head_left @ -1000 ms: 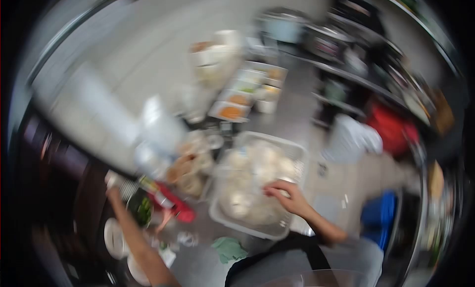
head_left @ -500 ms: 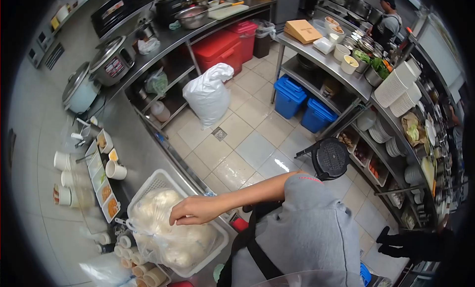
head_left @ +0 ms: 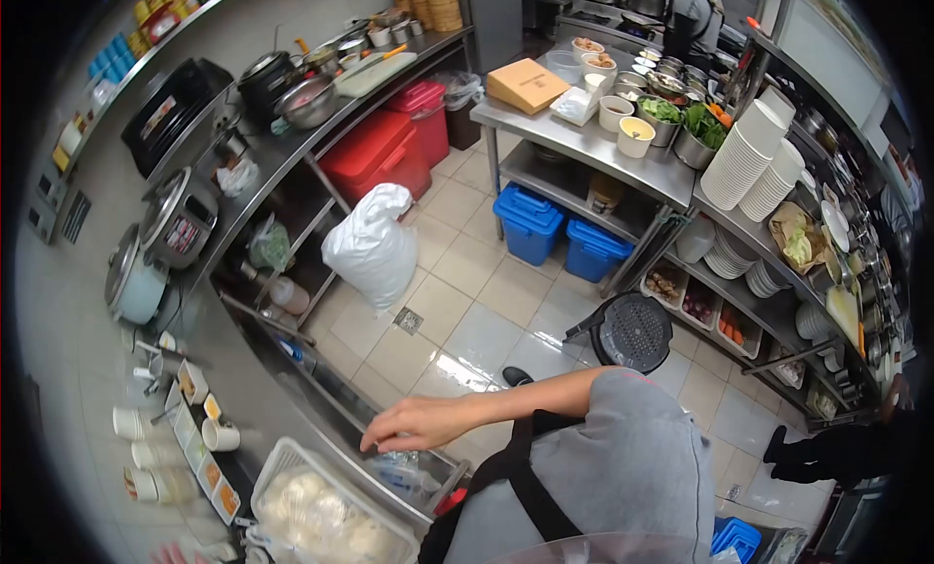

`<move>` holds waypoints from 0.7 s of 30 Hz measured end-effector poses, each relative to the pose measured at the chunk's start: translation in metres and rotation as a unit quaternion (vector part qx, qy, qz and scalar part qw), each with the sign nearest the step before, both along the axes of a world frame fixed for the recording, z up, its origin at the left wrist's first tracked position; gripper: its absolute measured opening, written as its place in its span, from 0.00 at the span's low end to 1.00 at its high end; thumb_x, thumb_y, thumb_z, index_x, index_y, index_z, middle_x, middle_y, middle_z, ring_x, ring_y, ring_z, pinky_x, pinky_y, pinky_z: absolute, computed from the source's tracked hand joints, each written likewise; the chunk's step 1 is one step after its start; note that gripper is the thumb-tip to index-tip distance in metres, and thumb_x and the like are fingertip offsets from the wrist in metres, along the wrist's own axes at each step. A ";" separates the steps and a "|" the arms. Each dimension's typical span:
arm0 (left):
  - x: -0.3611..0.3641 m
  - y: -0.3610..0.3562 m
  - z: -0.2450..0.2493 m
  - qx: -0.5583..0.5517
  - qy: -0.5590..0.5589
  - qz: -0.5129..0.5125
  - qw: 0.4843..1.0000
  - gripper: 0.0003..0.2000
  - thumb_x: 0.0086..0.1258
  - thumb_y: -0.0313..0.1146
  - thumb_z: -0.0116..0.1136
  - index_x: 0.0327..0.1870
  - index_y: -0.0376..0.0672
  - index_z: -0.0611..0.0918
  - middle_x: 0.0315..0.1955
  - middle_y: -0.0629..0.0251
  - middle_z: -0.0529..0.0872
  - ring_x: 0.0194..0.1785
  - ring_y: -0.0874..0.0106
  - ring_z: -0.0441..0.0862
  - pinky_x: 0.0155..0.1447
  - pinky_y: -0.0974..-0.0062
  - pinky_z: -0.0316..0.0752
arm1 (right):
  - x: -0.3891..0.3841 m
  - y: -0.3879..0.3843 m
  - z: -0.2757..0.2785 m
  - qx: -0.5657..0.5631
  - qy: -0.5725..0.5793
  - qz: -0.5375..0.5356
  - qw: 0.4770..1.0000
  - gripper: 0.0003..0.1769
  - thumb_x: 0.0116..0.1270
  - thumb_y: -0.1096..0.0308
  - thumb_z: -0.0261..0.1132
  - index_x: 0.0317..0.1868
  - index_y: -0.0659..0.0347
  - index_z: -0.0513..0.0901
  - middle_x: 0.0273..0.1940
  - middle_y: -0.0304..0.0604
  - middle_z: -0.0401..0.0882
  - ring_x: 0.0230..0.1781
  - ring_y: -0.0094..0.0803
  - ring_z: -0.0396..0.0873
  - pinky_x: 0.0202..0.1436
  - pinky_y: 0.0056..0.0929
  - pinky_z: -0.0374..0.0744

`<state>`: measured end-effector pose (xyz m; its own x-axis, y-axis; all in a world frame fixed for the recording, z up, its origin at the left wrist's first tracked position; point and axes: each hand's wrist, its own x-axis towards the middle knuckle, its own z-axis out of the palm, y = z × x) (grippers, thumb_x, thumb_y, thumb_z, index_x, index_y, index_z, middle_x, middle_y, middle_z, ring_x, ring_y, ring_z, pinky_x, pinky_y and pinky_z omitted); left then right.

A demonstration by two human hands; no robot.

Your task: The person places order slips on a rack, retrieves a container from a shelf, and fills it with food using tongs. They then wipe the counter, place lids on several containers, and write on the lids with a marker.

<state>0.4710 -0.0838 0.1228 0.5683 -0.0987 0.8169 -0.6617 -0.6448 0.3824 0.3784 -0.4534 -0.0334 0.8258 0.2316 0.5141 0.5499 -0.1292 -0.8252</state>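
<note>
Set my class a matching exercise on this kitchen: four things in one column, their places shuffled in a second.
Things
1 white sack
2 blue bins
3 cardboard box
4 right hand

Places
A on the steel table
B on the floor by the red bins
C under the steel table
D open, in the air beside the basket

Pairs: 1-B, 2-C, 3-A, 4-D
</note>
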 end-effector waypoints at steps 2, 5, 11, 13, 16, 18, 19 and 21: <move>0.004 -0.083 0.008 0.019 0.131 -0.102 0.986 0.33 0.61 0.33 0.52 0.68 0.40 0.54 0.61 0.52 0.63 0.58 0.59 0.68 0.57 0.61 0.64 | -0.006 -0.052 0.006 -0.010 -0.013 -0.072 0.997 0.10 0.64 0.69 0.56 0.44 0.64 0.76 0.37 0.48 0.79 0.37 0.40 0.78 0.40 0.34 0.75; 0.002 -0.209 0.021 0.092 0.216 -0.241 0.942 0.32 0.62 0.35 0.52 0.67 0.39 0.56 0.61 0.53 0.64 0.58 0.63 0.67 0.60 0.66 0.62 | -0.021 -0.145 0.006 -0.033 -0.005 -0.175 0.984 0.10 0.65 0.69 0.56 0.44 0.62 0.77 0.37 0.47 0.80 0.36 0.39 0.80 0.40 0.33 0.75; 0.042 -0.439 0.027 0.339 0.224 -0.517 0.754 0.30 0.52 0.35 0.63 0.57 0.33 0.69 0.50 0.50 0.75 0.50 0.57 0.75 0.54 0.69 0.68 | -0.089 -0.323 0.026 -0.044 0.062 -0.401 0.913 0.09 0.64 0.71 0.57 0.43 0.63 0.78 0.34 0.45 0.82 0.31 0.31 0.81 0.37 0.26 0.78; 0.061 -0.512 0.021 0.469 0.155 -0.567 0.659 0.33 0.54 0.39 0.64 0.61 0.35 0.67 0.49 0.51 0.76 0.52 0.59 0.75 0.57 0.69 0.67 | -0.112 -0.368 0.042 -0.002 0.099 -0.446 0.890 0.09 0.65 0.71 0.56 0.43 0.64 0.78 0.32 0.43 0.82 0.30 0.27 0.81 0.37 0.24 0.78; 0.084 -0.622 0.008 0.514 0.171 -0.665 0.514 0.31 0.60 0.41 0.61 0.63 0.39 0.65 0.47 0.52 0.77 0.50 0.58 0.75 0.52 0.68 0.70 | -0.144 -0.426 0.074 -0.024 0.112 -0.514 0.850 0.10 0.66 0.71 0.55 0.45 0.65 0.78 0.32 0.43 0.82 0.30 0.24 0.80 0.36 0.22 0.77; 0.098 -0.696 0.006 0.526 0.181 -0.694 0.457 0.31 0.60 0.40 0.60 0.63 0.38 0.64 0.47 0.53 0.77 0.50 0.61 0.76 0.54 0.69 0.70 | -0.156 -0.462 0.091 -0.046 0.119 -0.559 0.819 0.11 0.66 0.71 0.55 0.46 0.64 0.78 0.33 0.42 0.82 0.31 0.23 0.80 0.37 0.22 0.77; 0.105 -0.734 0.004 0.533 0.187 -0.706 0.426 0.31 0.60 0.39 0.60 0.63 0.38 0.64 0.47 0.53 0.78 0.50 0.62 0.77 0.55 0.69 0.70 | -0.160 -0.483 0.098 -0.066 0.119 -0.579 0.804 0.12 0.66 0.71 0.55 0.48 0.64 0.78 0.34 0.42 0.82 0.31 0.23 0.80 0.37 0.22 0.77; 0.119 -0.816 -0.003 0.531 0.191 -0.724 0.396 0.29 0.63 0.37 0.58 0.63 0.37 0.64 0.48 0.54 0.78 0.49 0.65 0.78 0.54 0.70 0.71 | -0.164 -0.539 0.104 -0.094 0.135 -0.595 0.787 0.14 0.66 0.70 0.54 0.50 0.65 0.77 0.37 0.41 0.82 0.34 0.24 0.81 0.39 0.22 0.77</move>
